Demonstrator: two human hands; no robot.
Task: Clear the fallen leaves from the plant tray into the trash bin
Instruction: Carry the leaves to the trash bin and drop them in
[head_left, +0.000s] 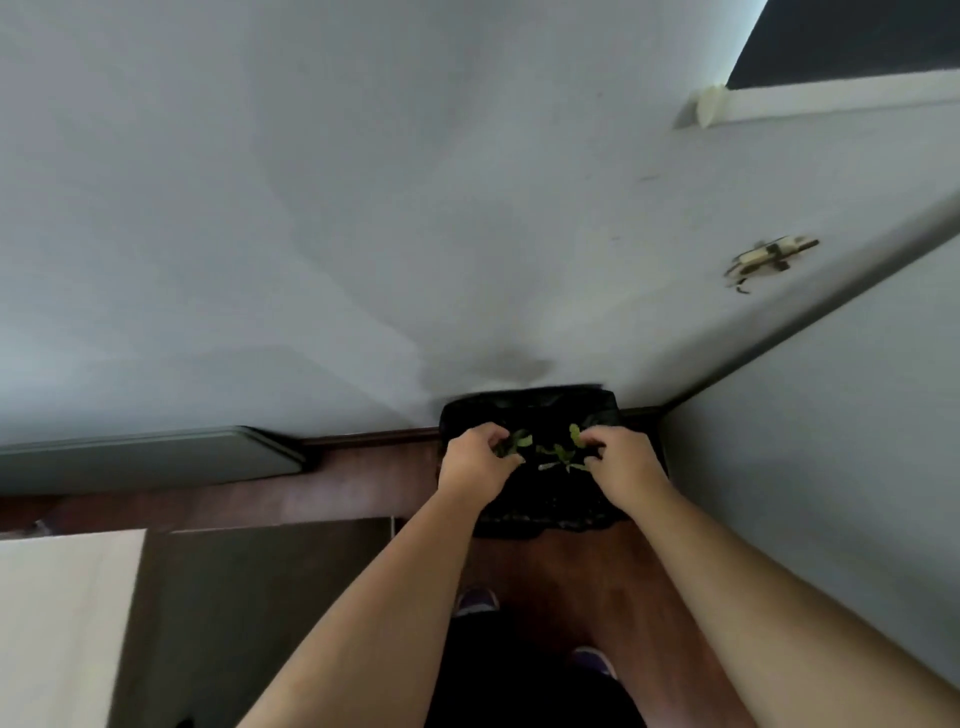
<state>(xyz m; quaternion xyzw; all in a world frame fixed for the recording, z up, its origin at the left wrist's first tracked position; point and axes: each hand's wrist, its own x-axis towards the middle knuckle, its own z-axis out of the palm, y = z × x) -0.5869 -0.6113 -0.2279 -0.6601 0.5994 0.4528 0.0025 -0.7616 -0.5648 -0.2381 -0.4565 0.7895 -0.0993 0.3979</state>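
Observation:
A trash bin lined with a black bag (524, 405) stands on the floor against the wall, in the corner. Both my hands are held over its opening. My left hand (475, 460) is curled around a few green leaves (514, 444) at its fingertips. My right hand (621, 465) pinches more green leaves (574, 434). Between the two hands several loose green leaves (558, 454) show against the dark inside of the bag; I cannot tell whether they are falling or resting. The plant tray is not in view.
A grey-white wall (363, 208) fills the upper view, and a second wall (831, 467) closes the right side. A grey panel (145, 460) leans at the left by the skirting. The floor (582, 577) is reddish-brown; my shoes (475, 600) stand just before the bin.

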